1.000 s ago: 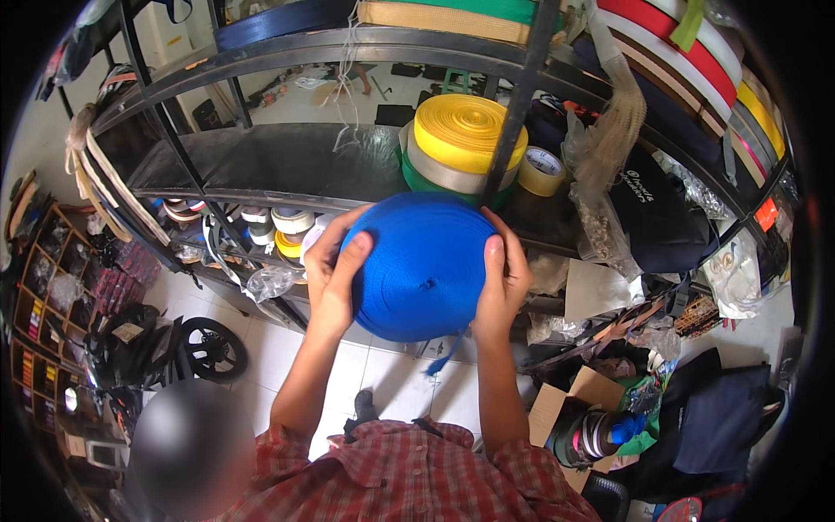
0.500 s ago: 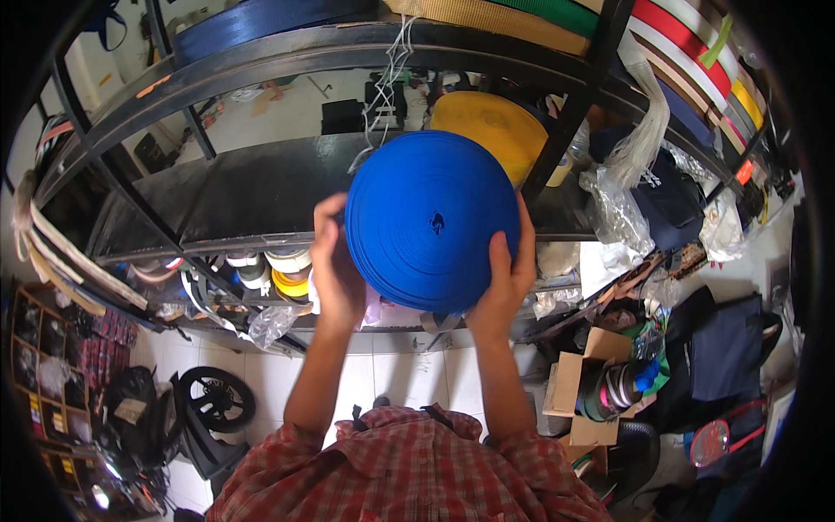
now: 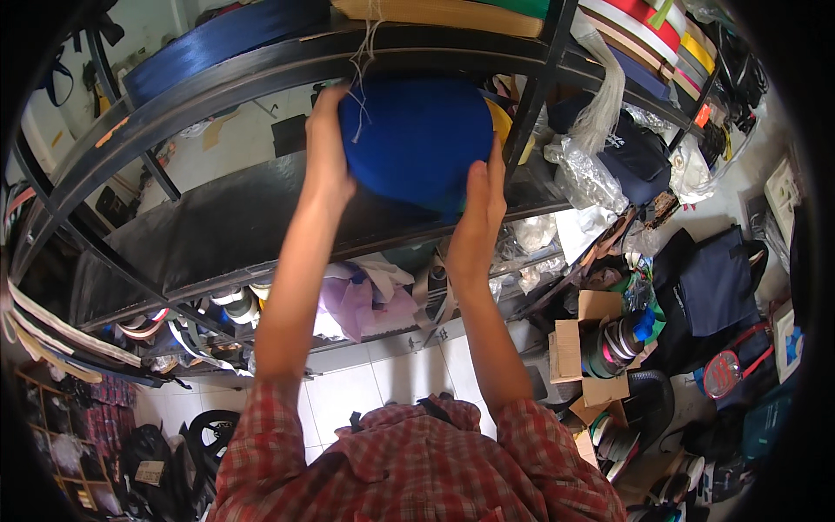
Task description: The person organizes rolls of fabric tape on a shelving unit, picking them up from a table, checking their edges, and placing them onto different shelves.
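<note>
I hold a large blue roll of tape [image 3: 416, 139] between both hands, raised up to the middle level of a black metal shelf rack [image 3: 226, 230]. My left hand [image 3: 326, 143] grips its left side, fingers reaching up over the top. My right hand [image 3: 481, 209] presses its lower right edge. Behind the blue roll a yellow roll [image 3: 500, 122] is partly hidden. A white string [image 3: 364, 52] hangs from the upper shelf in front of the roll.
The top shelf carries stacked rolls in blue, tan, red and yellow [image 3: 661, 39]. Plastic bags [image 3: 591, 174] and dark bags crowd the right. A cardboard box with tape rolls [image 3: 609, 344] sits on the floor. Smaller rolls [image 3: 230, 304] and cloth [image 3: 357, 296] fill the lower shelf.
Both hands have lifted the blue roll higher and pushed it in toward the shelf, so it now sits between the upper and middle shelves, covering the yellow roll.
</note>
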Tool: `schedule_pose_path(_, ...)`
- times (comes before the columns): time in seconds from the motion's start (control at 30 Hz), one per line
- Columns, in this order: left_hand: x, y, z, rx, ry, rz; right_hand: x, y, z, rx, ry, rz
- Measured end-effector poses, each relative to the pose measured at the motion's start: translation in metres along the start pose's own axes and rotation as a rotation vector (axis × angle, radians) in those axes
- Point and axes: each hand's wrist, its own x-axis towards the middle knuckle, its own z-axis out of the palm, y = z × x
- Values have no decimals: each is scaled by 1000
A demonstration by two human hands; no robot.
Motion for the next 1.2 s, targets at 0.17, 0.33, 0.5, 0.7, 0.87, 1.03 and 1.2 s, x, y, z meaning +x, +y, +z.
schedule_pose_path(0.17, 78, -16, 24, 128, -7, -99, 17, 28, -8, 57, -89, 115)
schedule_pose_path(0.33, 146, -54, 22, 215, -151, -64, 36, 45, -10, -110, -78, -30)
schedule_pose_path(0.5, 190, -80, 7, 389, -234, 212, 29, 38, -18, -315, -172, -130)
schedule_pose_path(0.7, 176, -102, 23, 352, -315, 204, 32, 42, -34, -77, -186, 4)
schedule_pose_path(0.87, 151, -74, 18, 305, -222, -1, 23, 44, -35, -102, -257, 23)
schedule_pose_path(1.03, 90, -59, 21, 598, -129, 48, 19, 62, -63, -24, -249, -27)
schedule_pose_path(1.2, -4, -60, 21, 532, -145, 257, -23, 62, -116, -88, -261, -12)
